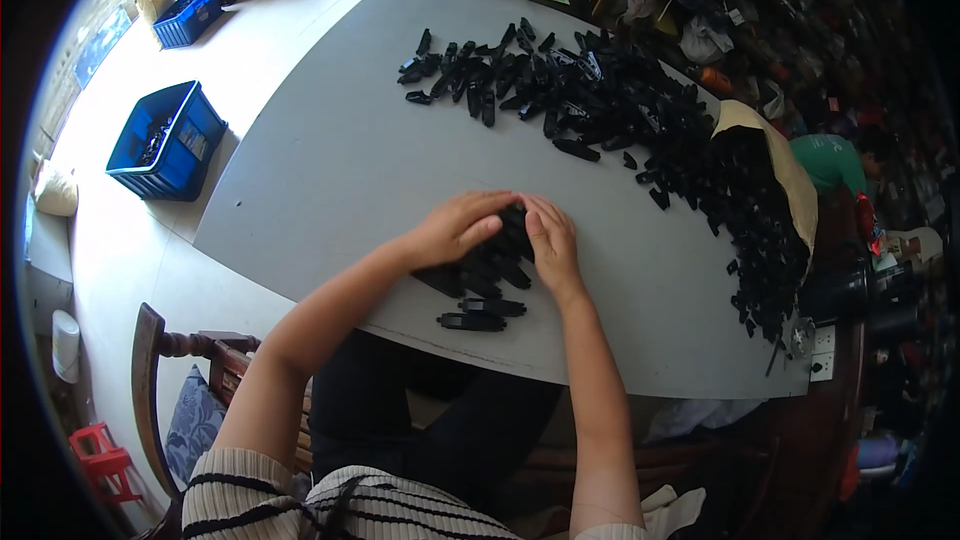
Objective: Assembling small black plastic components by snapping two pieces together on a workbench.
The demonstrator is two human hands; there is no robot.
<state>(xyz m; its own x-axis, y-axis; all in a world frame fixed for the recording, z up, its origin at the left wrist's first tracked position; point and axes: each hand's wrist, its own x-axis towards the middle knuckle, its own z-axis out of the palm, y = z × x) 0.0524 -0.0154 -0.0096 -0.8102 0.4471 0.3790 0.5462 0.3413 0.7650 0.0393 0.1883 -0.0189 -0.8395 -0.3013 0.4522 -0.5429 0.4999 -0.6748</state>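
A small cluster of black elongated plastic parts lies near the front edge of the grey table. Around its far side curve both of my hands, fingertips meeting or nearly so. My left hand is open against the cluster's left and far side, its fingers stretched out and thumb apart. On the right side my right hand is likewise open, fingers extended and partly hiding the parts between the palms. Closest to me, a black part lies sideways, with another just behind it.
A large heap of black parts spreads across the table's far and right side, beside an open pale sack. Blue crates stand on the floor at left. A wooden chair is near my left. A person in green is beyond the sack.
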